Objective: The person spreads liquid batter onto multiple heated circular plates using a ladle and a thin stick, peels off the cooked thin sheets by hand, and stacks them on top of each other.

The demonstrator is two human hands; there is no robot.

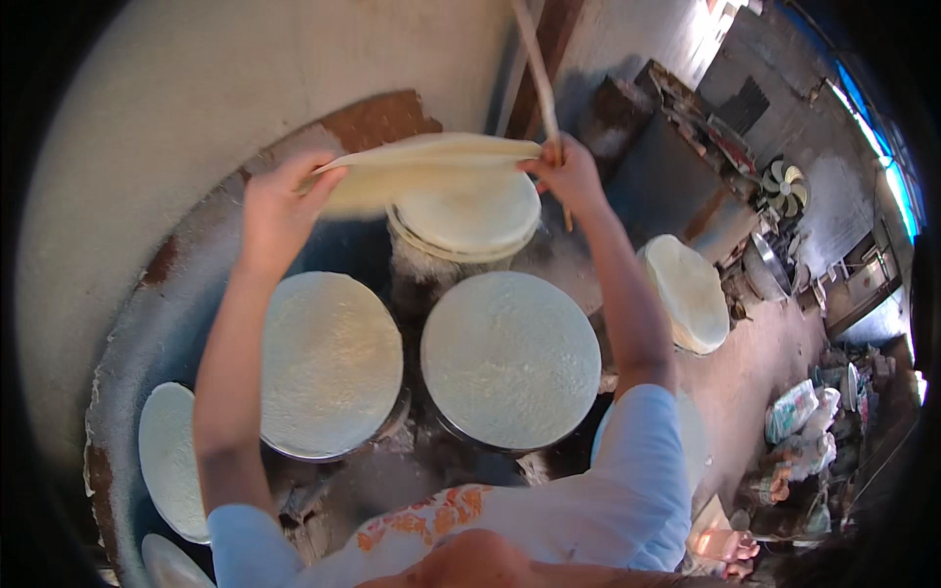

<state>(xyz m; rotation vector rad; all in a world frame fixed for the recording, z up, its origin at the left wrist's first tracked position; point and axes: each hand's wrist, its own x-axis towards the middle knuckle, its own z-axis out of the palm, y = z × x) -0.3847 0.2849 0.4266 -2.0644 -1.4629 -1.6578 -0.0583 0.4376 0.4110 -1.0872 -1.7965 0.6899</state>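
Observation:
A thin, pale flatbread sheet (431, 157) is stretched between my two hands, its lower part smeared by motion. My left hand (284, 201) pinches its left edge, fingers closed. At the opposite edge, my right hand (571, 176) grips it between thumb and fingers. A long wooden stick (537, 73) passes by my right hand; whether I hold it too, I cannot tell. Just below the sheet sits a round stack of flatbreads (475, 211) on a stand. Nearer me lie two large pale rounds, a left round (331, 363) and a right round (511, 360), on round bases.
More pale rounds lie at the far left (174, 461) and lower left (174, 563). A flatbread stack (686, 294) stands right of my right arm. A curved wall ledge (147, 323) borders the left. A fan (784, 186), a metal pot (767, 267) and plastic bags (804, 416) are at the right.

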